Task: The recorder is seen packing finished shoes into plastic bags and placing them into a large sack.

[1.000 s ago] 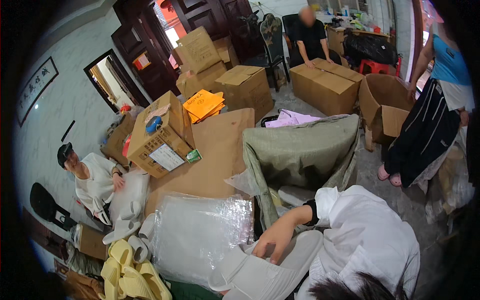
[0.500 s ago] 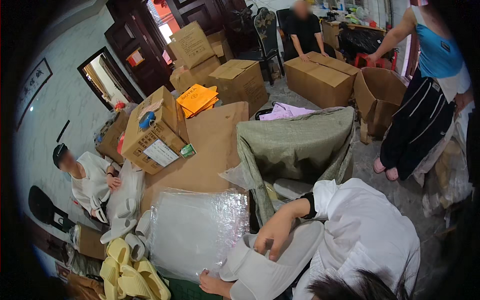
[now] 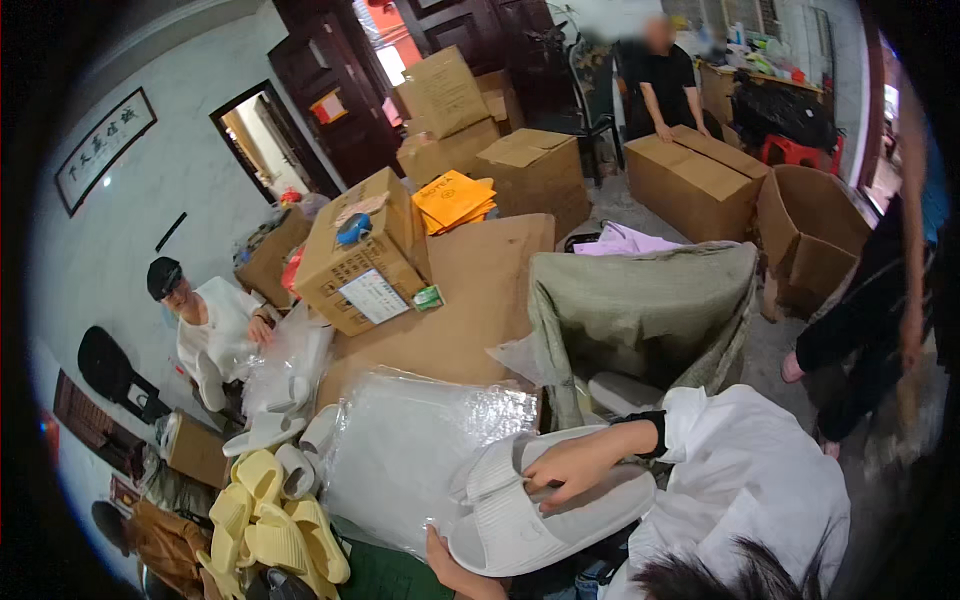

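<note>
A pair of pale grey slide slippers (image 3: 520, 525) is in front of me at the lower middle, one overlapping the other. My right hand (image 3: 578, 468) reaches in from the right, its bent fingers gripping at the foot opening behind the strap. Below the toe end, my left hand (image 3: 455, 570) holds the slippers from underneath; most of its fingers are hidden. Just beyond the toes lies a stack of clear plastic bags (image 3: 400, 450) on the table. Yellow slippers (image 3: 275, 535) are piled left of the bags, with grey slippers (image 3: 270, 432) behind them.
An olive woven sack (image 3: 640, 300) with slippers inside stands beyond my right arm. A carton (image 3: 350, 285) bearing blue tape (image 3: 354, 228) sits on the cardboard-covered table. Orange packets (image 3: 453, 200) lie behind it. Other people are at left, back and right, among several cartons (image 3: 700, 175).
My view has swung, shifting the room rightward and down. The slippers have turned, showing more of the front one's strap and sole. The person at right has moved toward the picture's edge.
</note>
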Demonstrator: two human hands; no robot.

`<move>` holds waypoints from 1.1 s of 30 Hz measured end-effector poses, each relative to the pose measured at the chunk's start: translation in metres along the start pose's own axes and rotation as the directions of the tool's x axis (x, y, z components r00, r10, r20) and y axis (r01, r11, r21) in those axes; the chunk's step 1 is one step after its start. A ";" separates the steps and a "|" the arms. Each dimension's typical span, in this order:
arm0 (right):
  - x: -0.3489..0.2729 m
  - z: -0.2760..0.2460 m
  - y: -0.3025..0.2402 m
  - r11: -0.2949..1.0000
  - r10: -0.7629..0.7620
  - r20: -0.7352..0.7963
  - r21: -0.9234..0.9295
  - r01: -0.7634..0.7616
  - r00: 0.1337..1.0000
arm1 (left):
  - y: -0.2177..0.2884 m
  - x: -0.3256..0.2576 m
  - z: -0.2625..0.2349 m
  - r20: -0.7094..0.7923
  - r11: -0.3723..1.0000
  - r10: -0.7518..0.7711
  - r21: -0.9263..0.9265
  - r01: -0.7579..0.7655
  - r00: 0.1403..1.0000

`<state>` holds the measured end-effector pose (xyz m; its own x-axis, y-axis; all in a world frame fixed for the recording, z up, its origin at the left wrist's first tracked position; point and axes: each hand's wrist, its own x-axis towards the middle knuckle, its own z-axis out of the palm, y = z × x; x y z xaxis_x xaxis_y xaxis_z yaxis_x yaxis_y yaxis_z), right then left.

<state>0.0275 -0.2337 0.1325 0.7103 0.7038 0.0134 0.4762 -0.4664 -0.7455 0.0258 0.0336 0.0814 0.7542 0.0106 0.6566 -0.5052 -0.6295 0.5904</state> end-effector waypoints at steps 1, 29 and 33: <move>0.000 -0.001 0.000 1.000 -0.010 0.008 -0.005 0.010 1.000 | 0.006 0.002 -0.003 -0.012 1.000 -0.003 0.007 0.003 1.000; 0.037 0.033 0.008 0.888 -0.061 -0.479 -0.427 -0.171 0.876 | 0.047 0.000 0.003 0.450 0.985 0.093 0.088 -0.148 0.888; 0.055 0.041 0.035 0.833 -0.248 -0.694 -0.509 -0.218 0.675 | 0.049 -0.003 0.006 0.468 0.982 0.188 -0.060 -0.182 0.863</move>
<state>0.0616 -0.1892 0.0795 0.7217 0.2190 0.6567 0.5057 -0.8146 -0.2841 0.0015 -0.0022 0.1057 0.7525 -0.4732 0.4580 -0.6578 -0.5735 0.4883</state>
